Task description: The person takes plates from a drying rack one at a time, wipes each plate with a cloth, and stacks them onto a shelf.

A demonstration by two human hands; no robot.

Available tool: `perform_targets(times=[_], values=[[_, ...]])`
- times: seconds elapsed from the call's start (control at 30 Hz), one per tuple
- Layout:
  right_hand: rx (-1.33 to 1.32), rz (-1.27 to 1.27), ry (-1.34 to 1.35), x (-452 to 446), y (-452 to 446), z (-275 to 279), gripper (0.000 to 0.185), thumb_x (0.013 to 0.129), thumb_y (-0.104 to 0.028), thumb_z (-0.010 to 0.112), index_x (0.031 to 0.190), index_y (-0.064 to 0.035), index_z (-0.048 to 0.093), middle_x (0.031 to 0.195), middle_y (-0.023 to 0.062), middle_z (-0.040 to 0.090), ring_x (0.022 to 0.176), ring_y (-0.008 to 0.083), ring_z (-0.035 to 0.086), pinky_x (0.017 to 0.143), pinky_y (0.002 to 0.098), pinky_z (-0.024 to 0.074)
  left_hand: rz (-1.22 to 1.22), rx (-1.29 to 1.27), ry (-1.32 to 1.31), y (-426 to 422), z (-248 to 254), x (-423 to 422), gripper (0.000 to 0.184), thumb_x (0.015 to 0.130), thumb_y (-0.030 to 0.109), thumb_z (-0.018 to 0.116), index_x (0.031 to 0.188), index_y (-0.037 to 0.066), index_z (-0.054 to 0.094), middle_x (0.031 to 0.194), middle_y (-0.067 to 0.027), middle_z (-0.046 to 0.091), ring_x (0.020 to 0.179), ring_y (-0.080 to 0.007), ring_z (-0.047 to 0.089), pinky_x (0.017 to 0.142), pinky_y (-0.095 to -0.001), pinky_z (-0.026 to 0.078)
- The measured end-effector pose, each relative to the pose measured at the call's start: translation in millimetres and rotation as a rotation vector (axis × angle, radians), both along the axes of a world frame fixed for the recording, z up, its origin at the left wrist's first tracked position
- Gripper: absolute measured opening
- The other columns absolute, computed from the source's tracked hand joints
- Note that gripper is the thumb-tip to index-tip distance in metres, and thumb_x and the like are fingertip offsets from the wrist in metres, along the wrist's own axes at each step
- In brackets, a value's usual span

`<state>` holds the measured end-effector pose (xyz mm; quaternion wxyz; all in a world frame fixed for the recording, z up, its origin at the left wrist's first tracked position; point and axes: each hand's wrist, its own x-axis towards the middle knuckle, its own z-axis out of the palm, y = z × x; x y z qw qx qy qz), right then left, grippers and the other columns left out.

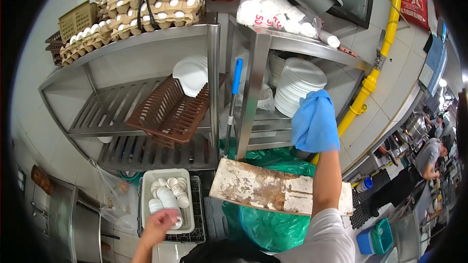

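Note:
A light-blue cloth [317, 119] covers my right hand [316, 139], whose fingers are hidden under it. It is raised against the front of a tall stack of white plates [298, 85] on the right-hand metal shelf. Lower left, my left hand [160, 226] is at the near edge of a pale plastic basket [190, 202]. Its fingers are pinched around the edge of a small white dish [177, 223]. Several more small white dishes [167, 196] lie in rows inside the basket, which rests on a black crate [199, 214].
A stained white board [263, 187] lies over green plastic bags [273, 226]. Egg trays [161, 2] top the left shelf, with a brown dish rack [170, 112] below. A blue-handled pole [237, 78] stands between shelves; a yellow pipe [375, 75] runs right. A co-worker [424, 165] stands far right.

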<state>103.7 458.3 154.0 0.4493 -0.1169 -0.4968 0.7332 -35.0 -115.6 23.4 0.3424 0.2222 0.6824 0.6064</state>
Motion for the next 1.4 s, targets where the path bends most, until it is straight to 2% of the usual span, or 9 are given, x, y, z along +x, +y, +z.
perform_targets(times=[0.17,0.3,0.37,0.53,0.63,0.83,1.03,1.17,1.4], values=[[0.031,0.235,-0.038,36,-184,33,0.017,0.087,-0.029,0.052,0.077,-0.0153,0.048,0.072,0.0037,0.044,0.070,0.0188,0.045,0.063,0.0321,0.0389,0.123,0.089,0.591,42,66,-85,0.022,0.087,0.011,0.065,0.105,0.000,0.064,0.082,-0.0015,0.063,0.071,-0.0067,0.056,0.064,-0.0227,0.047],[1.212,-0.075,-0.990,36,-279,2,0.017,0.079,-0.028,0.056,0.071,-0.0145,0.052,0.070,0.0104,0.051,0.067,0.0261,0.052,0.059,0.0365,0.0402,0.058,0.243,1.146,110,133,-143,0.020,0.086,0.009,0.064,0.104,0.002,0.064,0.080,-0.0052,0.058,0.070,-0.0120,0.055,0.062,-0.0252,0.045],[1.568,-0.106,-1.279,28,-323,-23,0.016,0.075,-0.028,0.059,0.068,-0.0140,0.054,0.070,0.0137,0.054,0.066,0.0298,0.056,0.057,0.0388,0.0409,0.011,0.281,1.354,152,150,-176,0.020,0.085,0.012,0.064,0.102,0.003,0.063,0.083,-0.0109,0.059,0.074,-0.0259,0.060,0.066,-0.0334,0.048],[1.320,-0.156,-0.971,18,-379,-56,0.024,0.071,-0.032,0.063,0.062,-0.0123,0.054,0.057,0.0119,0.053,0.049,0.0360,0.053,0.049,0.0477,0.0423,-0.064,0.097,1.625,275,147,-275,0.040,0.079,0.009,0.066,0.117,0.003,0.057,0.117,-0.0138,0.060,0.108,-0.0349,0.055,0.091,-0.0429,0.046],[1.420,-0.107,-1.398,18,-396,-50,0.021,0.069,-0.032,0.066,0.068,-0.0116,0.061,0.066,0.0079,0.060,0.062,0.0294,0.061,0.056,0.0406,0.0475,0.026,0.008,1.827,337,135,-328,0.044,0.081,0.008,0.061,0.124,0.006,0.054,0.128,-0.0128,0.055,0.116,-0.0333,0.052,0.096,-0.0433,0.045],[0.973,-0.362,-1.485,47,-413,-33,0.016,0.071,-0.031,0.067,0.076,-0.0162,0.063,0.072,0.0064,0.061,0.068,0.0283,0.061,0.059,0.0394,0.0478,0.000,-0.437,1.811,395,148,-360,0.034,0.084,0.009,0.054,0.118,0.008,0.056,0.120,-0.0128,0.055,0.113,-0.0306,0.052,0.092,-0.0435,0.047],[0.834,-0.494,-1.524,47,-427,-21,0.015,0.072,-0.030,0.067,0.085,-0.0208,0.066,0.079,0.0049,0.062,0.073,0.0272,0.062,0.062,0.0382,0.0482,0.031,-0.482,1.988,411,149,-382,0.021,0.083,0.011,0.056,0.102,0.008,0.062,0.110,-0.0137,0.055,0.104,-0.0334,0.054,0.082,-0.0446,0.050],[0.815,-0.406,-1.552,46,-431,-18,0.018,0.073,-0.029,0.068,0.090,-0.0239,0.067,0.083,0.0040,0.063,0.076,0.0265,0.062,0.064,0.0374,0.0484,0.104,-0.430,1.907,394,165,-389,0.019,0.085,0.018,0.054,0.096,0.007,0.065,0.111,-0.0133,0.055,0.102,-0.0312,0.055,0.085,-0.0440,0.049],[0.981,-0.170,-1.513,43,-410,34,0.019,0.076,-0.028,0.066,0.095,-0.0254,0.068,0.088,0.0031,0.063,0.079,0.0244,0.061,0.065,0.0359,0.0477,0.442,0.058,1.665,332,173,-477,0.047,0.094,0.035,0.051,0.123,-0.001,0.057,0.124,-0.0242,0.056,0.116,-0.0389,0.053,0.098,-0.0404,0.042]])
